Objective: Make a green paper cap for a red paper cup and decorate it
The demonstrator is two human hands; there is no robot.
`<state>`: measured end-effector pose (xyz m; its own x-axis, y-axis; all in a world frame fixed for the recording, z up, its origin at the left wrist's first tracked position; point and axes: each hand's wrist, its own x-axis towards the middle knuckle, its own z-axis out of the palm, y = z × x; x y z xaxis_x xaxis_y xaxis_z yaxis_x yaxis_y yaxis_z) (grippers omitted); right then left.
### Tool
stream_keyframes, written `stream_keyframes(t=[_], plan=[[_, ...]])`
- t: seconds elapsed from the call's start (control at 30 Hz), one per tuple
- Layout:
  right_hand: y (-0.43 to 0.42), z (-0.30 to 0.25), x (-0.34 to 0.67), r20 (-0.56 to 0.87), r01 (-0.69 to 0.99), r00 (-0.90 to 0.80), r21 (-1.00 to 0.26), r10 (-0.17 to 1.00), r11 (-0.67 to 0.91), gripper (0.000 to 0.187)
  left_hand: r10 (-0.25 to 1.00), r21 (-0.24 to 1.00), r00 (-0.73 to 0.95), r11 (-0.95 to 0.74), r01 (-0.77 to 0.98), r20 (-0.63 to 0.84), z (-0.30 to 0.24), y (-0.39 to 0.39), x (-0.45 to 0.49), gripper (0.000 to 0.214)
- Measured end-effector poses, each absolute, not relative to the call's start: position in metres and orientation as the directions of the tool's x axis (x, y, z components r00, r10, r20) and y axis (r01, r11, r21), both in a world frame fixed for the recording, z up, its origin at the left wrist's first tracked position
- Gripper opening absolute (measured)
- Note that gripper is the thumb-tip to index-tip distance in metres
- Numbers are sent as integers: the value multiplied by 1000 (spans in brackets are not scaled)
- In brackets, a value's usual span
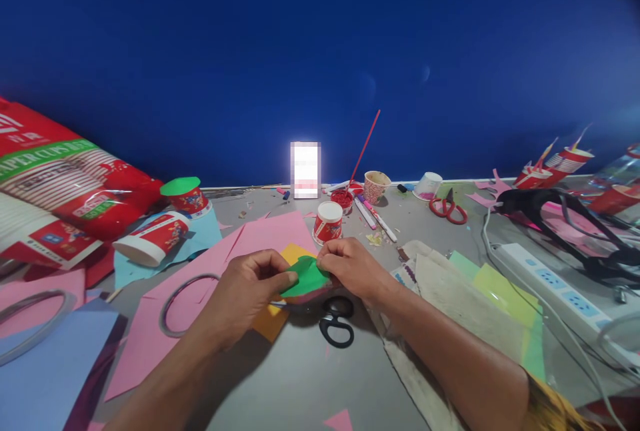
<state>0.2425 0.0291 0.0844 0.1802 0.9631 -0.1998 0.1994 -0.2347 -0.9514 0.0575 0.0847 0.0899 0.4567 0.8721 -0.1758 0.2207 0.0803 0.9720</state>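
A small piece of green paper is held up between my two hands over the middle of the table. My left hand pinches its left edge between thumb and fingers. At the right upper edge, my right hand has its fingers closed on the same paper. Orange paper lies beneath, partly covered. Black-handled scissors rest just below the green paper, their blades partly hidden. Beyond my hands stands an upside-down red and white paper cup.
Pink paper sheets spread to the left, near a bag of paper cups. Red-handled scissors and markers lie farther back. On the right are a cloth, a power strip and cables.
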Motion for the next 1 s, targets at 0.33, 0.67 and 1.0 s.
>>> stream_keyframes(t=[0.33, 0.67, 1.0], plan=[[30, 79, 243, -148, 193, 138, -966, 979, -173, 7, 853, 971, 485, 90, 223, -190, 84, 90, 54, 23], [31, 73, 244, -84, 261, 110, -959, 990, -110, 9, 863, 976, 479, 65, 209, -160, 84, 88, 53, 24], [28, 83, 242, -84, 300, 87, -948, 993, -107, 11, 876, 978, 450, 103, 179, -174, 85, 88, 55, 31]])
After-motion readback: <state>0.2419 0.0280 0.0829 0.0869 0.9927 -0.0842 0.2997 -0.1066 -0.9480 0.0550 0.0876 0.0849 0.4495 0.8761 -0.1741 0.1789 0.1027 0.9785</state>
